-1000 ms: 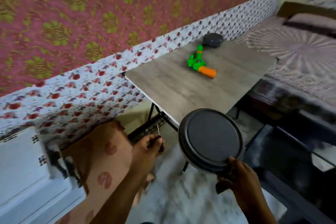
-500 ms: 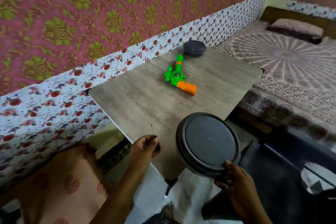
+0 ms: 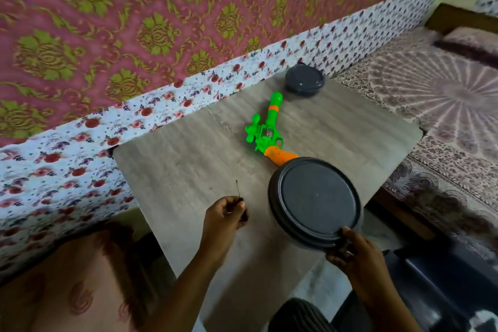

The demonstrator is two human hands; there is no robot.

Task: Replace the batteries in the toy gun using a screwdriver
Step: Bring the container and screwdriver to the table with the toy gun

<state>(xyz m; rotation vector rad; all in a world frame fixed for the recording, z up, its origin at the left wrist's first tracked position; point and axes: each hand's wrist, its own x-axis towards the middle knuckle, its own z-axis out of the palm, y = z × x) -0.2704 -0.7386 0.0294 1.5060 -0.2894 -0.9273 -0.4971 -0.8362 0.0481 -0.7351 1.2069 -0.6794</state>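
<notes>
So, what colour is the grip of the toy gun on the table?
Orange; the rest of the toy gun is bright green with an orange band. The head view shows it.

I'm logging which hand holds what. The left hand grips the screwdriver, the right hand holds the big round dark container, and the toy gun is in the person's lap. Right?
Not quite. The head view shows the toy gun lying on the table, not in the lap. The left hand does grip the screwdriver, and the right hand holds the big round dark container.

At frame centre, a green-and-orange plastic toy gun [image 3: 265,133] lies on a grey wood-grain table [image 3: 188,159]. Below, the left hand [image 3: 225,219] grips a thin screwdriver [image 3: 239,193]; the right hand [image 3: 357,256] holds a round dark lidded container [image 3: 315,201].
</notes>
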